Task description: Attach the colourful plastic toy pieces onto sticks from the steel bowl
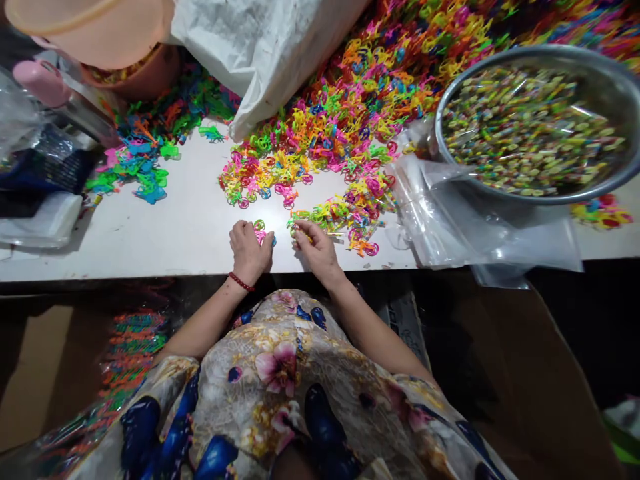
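Neon plastic everywhere: big heap of small multicoloured plastic ring-shaped toy pieces (360,100) spread over the white tabletop (175,227), thinning to a loose fringe at the near edge so singles sit in reach of both hands. Left hand (249,248), red bead bracelet (241,283) on the wrist, fingers curled together and clamped on a small pink-and-green plastic ring piece (260,231), held just above the table surface. Right hand (314,248) just beside it, fingers pinched shut on a yellow-green plastic piece (299,230); exact grip hidden by the knuckles. Hands are close together at the table edge, right in front of the body, likely so the two pieces can be worked against each other. Clear plastic bags (450,213) lie flat to the right, near the right hand, mouths toward the heap. Round metal basin (590,193) full of small clear-wrapped packets sits beyond the bags, touching them. Separate green/blue pile of plastic pieces (145,167) well off to the left. White sack (270,53) at the back, slumped over the heap's edge. Orange plastic tub (95,27) far left corner.
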Action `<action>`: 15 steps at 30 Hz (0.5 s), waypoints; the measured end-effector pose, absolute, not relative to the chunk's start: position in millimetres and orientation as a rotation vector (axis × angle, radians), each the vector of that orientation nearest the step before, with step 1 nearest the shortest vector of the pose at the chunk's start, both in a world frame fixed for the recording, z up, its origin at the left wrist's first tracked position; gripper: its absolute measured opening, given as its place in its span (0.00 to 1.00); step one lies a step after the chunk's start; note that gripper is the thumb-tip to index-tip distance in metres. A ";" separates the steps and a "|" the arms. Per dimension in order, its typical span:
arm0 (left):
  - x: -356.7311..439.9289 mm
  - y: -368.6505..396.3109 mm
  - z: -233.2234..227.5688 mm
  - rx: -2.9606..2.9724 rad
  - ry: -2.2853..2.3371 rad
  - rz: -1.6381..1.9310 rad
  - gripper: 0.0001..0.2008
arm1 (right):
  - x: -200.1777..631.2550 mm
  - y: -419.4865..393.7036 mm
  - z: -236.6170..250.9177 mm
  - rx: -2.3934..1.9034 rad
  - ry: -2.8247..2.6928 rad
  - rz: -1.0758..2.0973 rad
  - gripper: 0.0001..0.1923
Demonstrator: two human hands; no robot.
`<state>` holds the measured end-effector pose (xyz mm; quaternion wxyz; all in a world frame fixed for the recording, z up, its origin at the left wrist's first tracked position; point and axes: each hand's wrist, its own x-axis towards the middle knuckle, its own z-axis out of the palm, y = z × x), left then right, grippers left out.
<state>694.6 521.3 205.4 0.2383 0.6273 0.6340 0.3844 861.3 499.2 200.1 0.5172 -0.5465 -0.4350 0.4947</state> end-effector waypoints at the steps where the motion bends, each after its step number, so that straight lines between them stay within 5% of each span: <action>1: 694.7 523.3 204.9 1.729 1.769 1.024 0.16 | 859.4 495.2 198.9 -1.313 -1.055 1.215 0.23; 9: 698.1 527.5 208.8 1.523 1.472 1.063 0.17 | 852.4 488.1 194.2 -1.322 -1.092 1.254 0.22; 15: 707.3 515.0 219.3 0.928 1.023 1.139 0.33 | 854.2 486.1 199.5 -1.292 -1.129 1.211 0.18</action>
